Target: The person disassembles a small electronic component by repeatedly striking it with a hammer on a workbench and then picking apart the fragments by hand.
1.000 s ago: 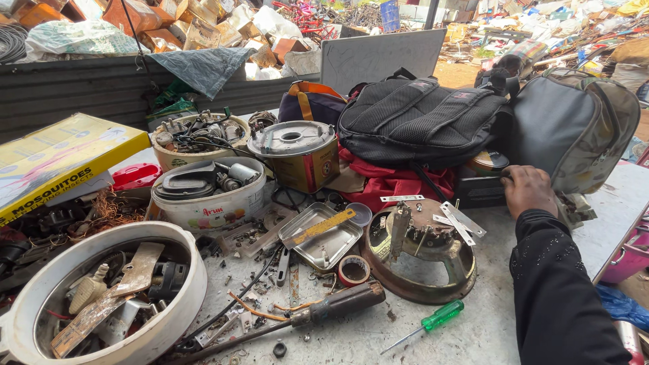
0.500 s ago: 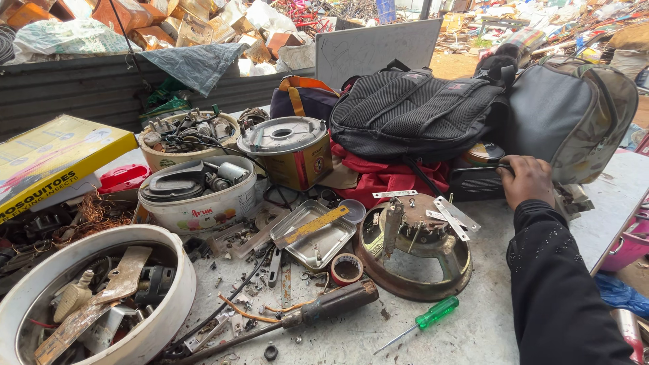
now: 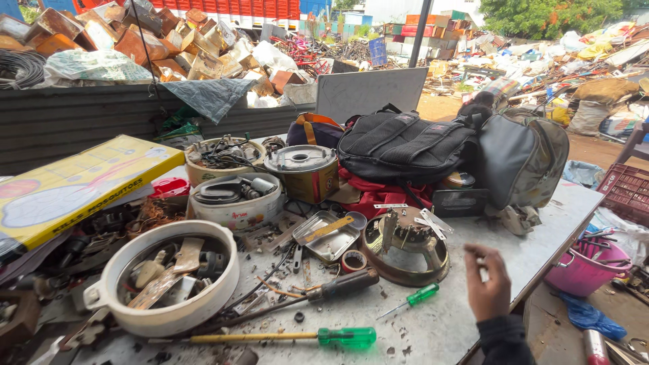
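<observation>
Right hand [image 3: 488, 284] lower right of frame, fingers curled round a small pale piece, too small to identify. Small green-handled screwdriver [image 3: 410, 301] lies on grey bench [image 3: 446, 331] just left of it, shaft pointing lower left. Left hand out of view.

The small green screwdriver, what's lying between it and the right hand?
Head view: only bare, speckled tabletop lies between the small green screwdriver and the right hand, which pinches a small pale piece.

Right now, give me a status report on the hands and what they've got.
Right hand raised at table edge, fingers pinching a small pale piece. Left hand out of view. Small green screwdriver and round metal housing lie nearest.
</observation>
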